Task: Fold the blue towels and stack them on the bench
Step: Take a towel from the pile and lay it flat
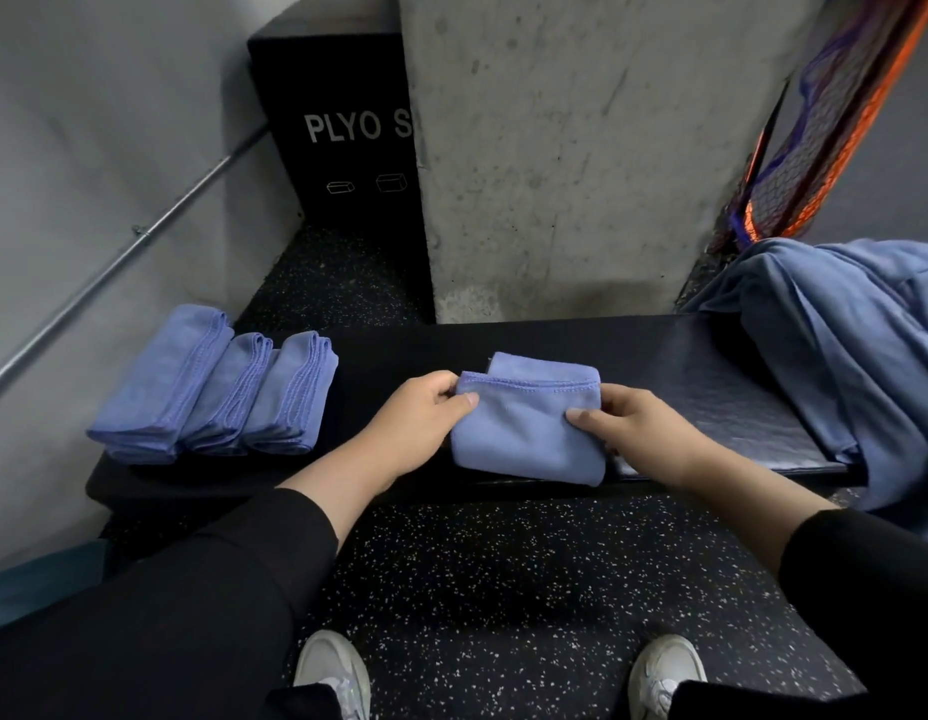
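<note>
Centrally, black bench (378,350) on speckled floor (503,563) — both grips, left hand (415,423) and right hand (638,433), pinch folded towel (529,428).

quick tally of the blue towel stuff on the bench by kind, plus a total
Folded blue towel stacks at the left end: 3
Folded blue towel held by both hands: 1
Unfolded blue towel heap at the right end: 1
Total: 5

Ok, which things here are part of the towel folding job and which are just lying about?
Part of the job:
half-folded blue towel, pinched by left hand and right hand
three folded blue towels
heap of unfolded blue towels
black padded bench

Just lying about:
black plyo box
orange and purple netting
grey concrete pillar
</note>
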`<state>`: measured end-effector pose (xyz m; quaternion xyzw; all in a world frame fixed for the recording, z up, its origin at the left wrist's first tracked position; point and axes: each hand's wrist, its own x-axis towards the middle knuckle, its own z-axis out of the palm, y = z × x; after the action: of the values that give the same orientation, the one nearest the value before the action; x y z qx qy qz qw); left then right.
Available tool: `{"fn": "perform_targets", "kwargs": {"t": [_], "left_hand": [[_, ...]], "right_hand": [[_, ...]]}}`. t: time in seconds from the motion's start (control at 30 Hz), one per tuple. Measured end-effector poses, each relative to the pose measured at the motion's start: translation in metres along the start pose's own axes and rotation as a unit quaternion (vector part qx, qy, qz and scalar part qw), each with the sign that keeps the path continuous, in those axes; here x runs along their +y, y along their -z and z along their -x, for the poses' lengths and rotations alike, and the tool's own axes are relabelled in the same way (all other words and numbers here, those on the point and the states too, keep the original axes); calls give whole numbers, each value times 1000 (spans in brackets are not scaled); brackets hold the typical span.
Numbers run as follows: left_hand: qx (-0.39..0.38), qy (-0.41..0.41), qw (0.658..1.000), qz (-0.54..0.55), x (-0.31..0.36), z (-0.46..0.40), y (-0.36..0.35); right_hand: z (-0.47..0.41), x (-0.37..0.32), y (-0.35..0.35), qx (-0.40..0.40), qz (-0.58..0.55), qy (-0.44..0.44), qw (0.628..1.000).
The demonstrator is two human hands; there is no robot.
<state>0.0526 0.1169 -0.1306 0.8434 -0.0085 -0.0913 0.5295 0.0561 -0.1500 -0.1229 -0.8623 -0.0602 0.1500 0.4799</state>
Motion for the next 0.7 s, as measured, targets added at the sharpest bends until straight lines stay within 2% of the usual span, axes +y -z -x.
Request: {"fn": "perform_targets", "kwargs": {"t": [0.1, 0.2, 0.33, 0.43, 0.6, 0.7], "left_hand": [[-6, 29, 997, 77, 5, -13, -6], [-37, 50, 995, 76, 8, -28, -10], [5, 54, 999, 3, 5, -48, -17], [19, 23, 996, -86, 3, -60, -22], [41, -24, 975, -218, -6, -68, -30], [63, -47, 962, -260, -10, -69, -33]], "right_hand": [[-12, 6, 0, 56, 15, -10, 998], [-25, 10, 0, 97, -8, -30, 995], [-43, 13, 3, 140, 29, -56, 988], [-58, 21, 4, 159, 82, -75, 981], [-68, 37, 0, 184, 184, -127, 957], [-67, 37, -3, 216, 220, -111, 945]]}}
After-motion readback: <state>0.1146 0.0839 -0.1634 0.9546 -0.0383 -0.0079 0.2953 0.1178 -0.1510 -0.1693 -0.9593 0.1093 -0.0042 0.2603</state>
